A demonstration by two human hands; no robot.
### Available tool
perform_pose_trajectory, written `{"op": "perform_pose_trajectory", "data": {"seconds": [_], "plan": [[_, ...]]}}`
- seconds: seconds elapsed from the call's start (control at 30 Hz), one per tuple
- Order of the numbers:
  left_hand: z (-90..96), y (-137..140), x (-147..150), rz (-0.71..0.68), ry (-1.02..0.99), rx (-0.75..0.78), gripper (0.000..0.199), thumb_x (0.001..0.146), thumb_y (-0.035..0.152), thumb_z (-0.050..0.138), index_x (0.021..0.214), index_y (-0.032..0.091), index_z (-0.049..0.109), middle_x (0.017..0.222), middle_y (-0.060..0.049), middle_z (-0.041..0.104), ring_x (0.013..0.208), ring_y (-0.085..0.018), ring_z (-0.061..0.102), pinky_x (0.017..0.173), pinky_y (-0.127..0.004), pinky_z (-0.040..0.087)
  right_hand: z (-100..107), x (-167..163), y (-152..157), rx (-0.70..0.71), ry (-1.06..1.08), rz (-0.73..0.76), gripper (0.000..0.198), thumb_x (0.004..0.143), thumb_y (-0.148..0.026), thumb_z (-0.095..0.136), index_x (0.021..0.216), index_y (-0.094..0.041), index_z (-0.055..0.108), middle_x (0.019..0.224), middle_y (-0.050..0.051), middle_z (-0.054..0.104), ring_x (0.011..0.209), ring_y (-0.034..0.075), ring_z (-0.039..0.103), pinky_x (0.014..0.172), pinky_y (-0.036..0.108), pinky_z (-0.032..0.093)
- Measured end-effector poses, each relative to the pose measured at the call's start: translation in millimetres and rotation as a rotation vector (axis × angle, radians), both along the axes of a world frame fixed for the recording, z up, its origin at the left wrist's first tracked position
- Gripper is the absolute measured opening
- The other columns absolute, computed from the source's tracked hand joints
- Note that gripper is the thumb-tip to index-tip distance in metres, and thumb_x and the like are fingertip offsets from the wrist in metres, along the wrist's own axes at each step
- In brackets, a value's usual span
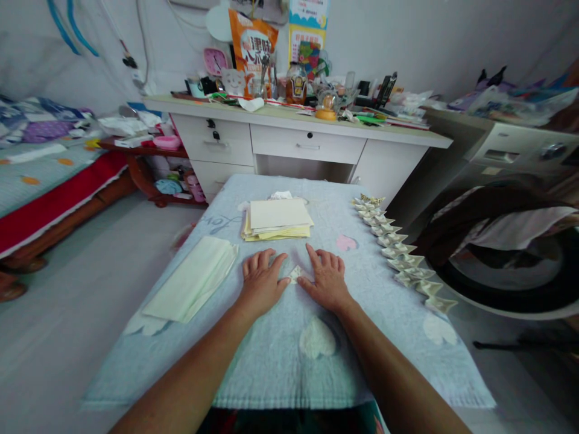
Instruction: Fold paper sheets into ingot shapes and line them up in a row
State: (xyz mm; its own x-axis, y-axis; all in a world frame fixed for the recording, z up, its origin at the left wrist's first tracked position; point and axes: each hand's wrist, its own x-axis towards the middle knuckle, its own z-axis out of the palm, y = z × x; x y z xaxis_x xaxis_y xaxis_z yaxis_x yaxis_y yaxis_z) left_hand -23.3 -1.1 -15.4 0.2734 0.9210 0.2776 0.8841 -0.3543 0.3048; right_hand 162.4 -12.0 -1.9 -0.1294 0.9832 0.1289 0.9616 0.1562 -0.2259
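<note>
A small folded piece of pale paper [295, 274] lies on the cloth between my two thumbs. My left hand [263, 278] rests palm down at its left, fingers apart, with the thumb tip at the paper's edge. On the other side my right hand [326, 278] is also palm down and spread, its thumb touching the paper's lower right. Just beyond the hands is a stack of cream and yellow paper sheets [280, 216]. A pile of long, pale green-white sheets [192, 280] lies left of my left hand. Pointed folded paper pieces [400, 248] form a row at the right.
A light blue patterned cloth [266, 367] covers the table. Behind it stands a white desk [307, 141] crowded with jars, a snack bag [253, 51] and a pink clock [215, 61]. A washing machine [511, 150] is at the right, a bed [49, 175] at the left.
</note>
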Motion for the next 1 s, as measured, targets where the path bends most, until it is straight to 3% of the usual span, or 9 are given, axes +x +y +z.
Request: {"op": "perform_pose_trajectory", "data": {"seconds": [0.47,0.63,0.73,0.83,1.0], "plan": [[5.2,8,-14,-0.143,-0.04,-0.143,0.046,0.079,0.022,0.059,0.123,0.034,0.055,0.133,-0.005,0.05,0.125,-0.028,0.037,0.103,-0.049,0.025,-3,1,1,-0.001,0.024,-0.009,0.083,0.081,-0.054,0.056,0.15,-0.025,0.02,0.134,0.012,0.044,0.118,0.03,0.038,0.103,0.047,0.023],[12.7,9,-10,-0.223,-0.15,-0.117,0.039,0.078,0.013,0.055,0.115,0.026,0.06,0.123,-0.005,0.056,0.12,-0.024,0.042,0.102,-0.043,0.031,-2,1,0,0.008,0.012,-0.005,0.083,0.082,-0.055,0.054,0.151,-0.025,0.02,0.133,0.012,0.045,0.117,0.03,0.039,0.102,0.046,0.024],[14.6,9,-1,-0.307,-0.222,-0.054,0.026,0.081,0.02,0.059,0.107,0.023,0.065,0.117,-0.005,0.059,0.113,-0.023,0.046,0.1,-0.04,0.035,-3,1,0,0.02,0.022,0.0,0.083,0.083,-0.057,0.053,0.151,-0.024,0.019,0.134,0.013,0.044,0.117,0.03,0.039,0.102,0.046,0.024],[11.6,10,5,-0.393,-0.21,-0.051,0.026,0.082,0.024,0.062,0.108,0.025,0.066,0.116,-0.004,0.063,0.111,-0.023,0.046,0.098,-0.04,0.037,-4,1,0,0.026,0.03,-0.001,0.082,0.083,-0.057,0.052,0.151,-0.025,0.02,0.133,0.012,0.045,0.116,0.03,0.039,0.102,0.047,0.024],[5.4,12,1,-0.411,-0.139,-0.081,0.028,0.082,0.023,0.064,0.11,0.025,0.067,0.115,-0.002,0.068,0.106,-0.024,0.051,0.095,-0.043,0.037,-5,3,0,0.025,0.02,-0.009,0.082,0.082,-0.052,0.056,0.151,-0.026,0.02,0.133,0.012,0.044,0.117,0.03,0.039,0.102,0.048,0.024]]}}
